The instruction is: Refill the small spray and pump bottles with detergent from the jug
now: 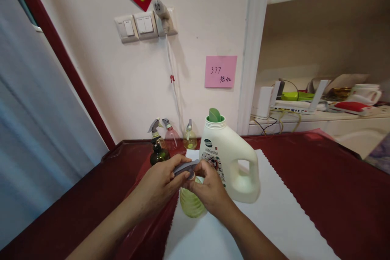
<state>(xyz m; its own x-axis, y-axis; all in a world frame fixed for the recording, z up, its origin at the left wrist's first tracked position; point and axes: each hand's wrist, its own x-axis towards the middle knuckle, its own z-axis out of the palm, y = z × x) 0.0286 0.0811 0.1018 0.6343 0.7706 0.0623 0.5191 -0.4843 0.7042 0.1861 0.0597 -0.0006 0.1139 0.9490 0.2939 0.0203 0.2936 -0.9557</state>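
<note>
My left hand (pixel 163 178) grips a grey trigger spray head (pixel 185 167), thumb below and fingers above. My right hand (pixel 211 190) closes around the other side of the spray head, by its white collar. Just beneath my fingers is a ribbed, yellow-green clear bottle (pixel 192 204) on a white sheet (pixel 210 239). Its neck is hidden by my hands, so how far the head is joined to it cannot be told. Close behind my right hand stands a large cream jug (pixel 243 187) with a handle, and a green piece (pixel 214 115) sits in its open mouth.
Behind my left hand stand a dark green pump bottle (pixel 159 153), a pink spray bottle (pixel 172 137), a yellow spray bottle (pixel 190 140) and another grey-headed sprayer (pixel 155 126). A dark red table (pixel 304 154) meets the wall. A white router (pixel 289 107) sits on the right shelf.
</note>
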